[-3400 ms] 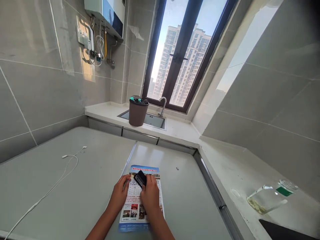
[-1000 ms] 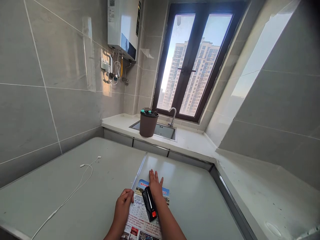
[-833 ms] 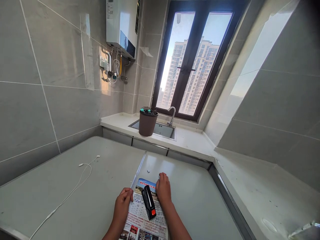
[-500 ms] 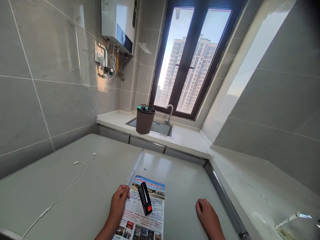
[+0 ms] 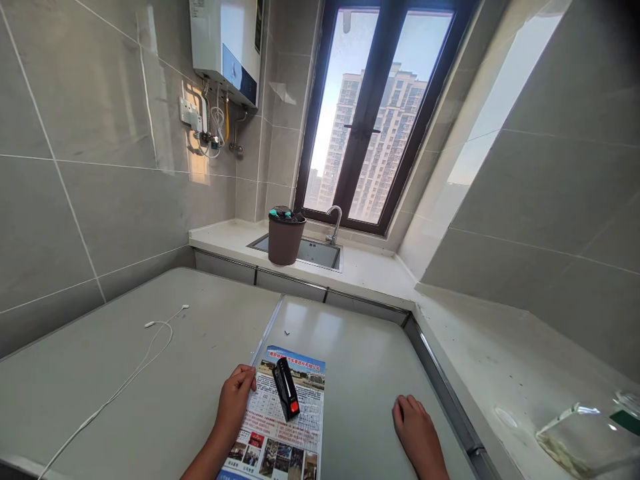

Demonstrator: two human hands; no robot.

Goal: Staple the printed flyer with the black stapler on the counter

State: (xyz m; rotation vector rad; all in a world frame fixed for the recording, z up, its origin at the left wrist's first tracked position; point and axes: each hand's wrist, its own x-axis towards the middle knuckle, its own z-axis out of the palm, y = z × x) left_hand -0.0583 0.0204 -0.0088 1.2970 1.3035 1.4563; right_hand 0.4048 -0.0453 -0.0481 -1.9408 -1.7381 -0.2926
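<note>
A printed leaflet point(image 5: 300, 437) with a blue top, rows of text and small photos lies flat on the table. On its upper half rests a black stapler point(image 5: 285, 390) with an orange-red patch at the near end. My left hand point(image 5: 236, 393) sits at the leaflet's left edge with its fingers curled in, fingertips touching or very close to the paper. Well to the right of the leaflet, my right hand point(image 5: 416, 427) rests on the tabletop, loosely closed with nothing visible in it. Neither hand touches the stapler.
A white cable point(image 5: 131, 380) lies across the pale table point(image 5: 210, 347) on the left. Behind stands a brown bin point(image 5: 286, 241) at the sink point(image 5: 320, 254), near a tap point(image 5: 336, 223). On the right counter point(image 5: 465, 327) is a clear container point(image 5: 585, 440).
The whole view has shifted slightly, showing more of the clear container at lower right. Both hands, the leaflet and the stapler keep the same arrangement.
</note>
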